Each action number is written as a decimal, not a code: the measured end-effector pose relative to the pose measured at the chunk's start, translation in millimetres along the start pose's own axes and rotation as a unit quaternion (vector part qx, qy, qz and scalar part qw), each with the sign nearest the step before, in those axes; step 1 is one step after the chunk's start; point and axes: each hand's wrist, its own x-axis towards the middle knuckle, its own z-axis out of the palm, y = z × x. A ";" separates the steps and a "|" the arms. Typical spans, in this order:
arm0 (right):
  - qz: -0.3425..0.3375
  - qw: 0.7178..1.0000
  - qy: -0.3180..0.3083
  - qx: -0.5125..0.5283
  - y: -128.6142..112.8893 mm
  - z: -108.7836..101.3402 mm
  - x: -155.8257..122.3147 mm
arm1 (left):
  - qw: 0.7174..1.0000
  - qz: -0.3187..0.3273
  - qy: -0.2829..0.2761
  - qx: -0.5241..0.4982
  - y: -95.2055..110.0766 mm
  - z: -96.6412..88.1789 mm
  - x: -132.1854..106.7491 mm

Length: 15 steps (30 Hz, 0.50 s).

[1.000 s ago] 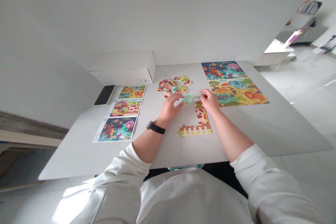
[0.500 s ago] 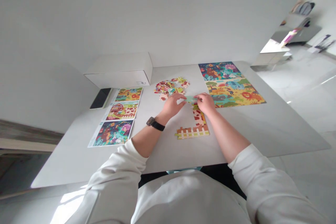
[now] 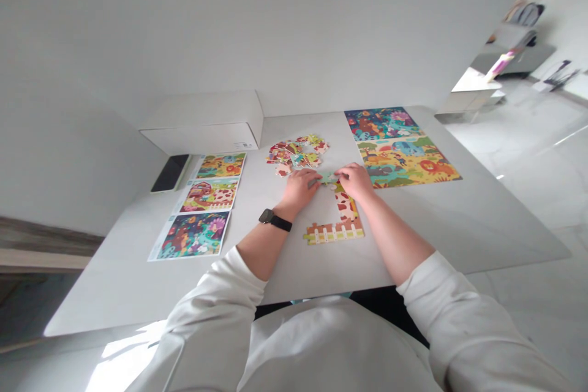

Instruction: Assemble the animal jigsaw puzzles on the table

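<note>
Between my hands lies a light green puzzle piece, at the top of a partly joined jigsaw puzzle. The joined part shows a brown-patched cow down the right side and a white fence along the bottom. My left hand, with a black watch on the wrist, has its bent fingers closed on the green piece's left end. My right hand pinches at the right end, where the piece meets the column. Fingers partly cover both ends. Just beyond my left hand is a pile of loose puzzle pieces.
Three small printed pictures lie at left beside a dark phone. Behind them stands a white box near the wall. Two finished puzzles lie at right. The grey table's front edge is close to my body.
My left hand has come down and its fingers have closed in on the green piece's left end. My right hand stays at the right end. The view has shifted slightly.
</note>
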 end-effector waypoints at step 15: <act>0.008 1.000 -0.007 -0.012 -2.8 -0.9 -0.2 | 0.998 -0.012 0.003 0.056 10.8 3.4 -3.7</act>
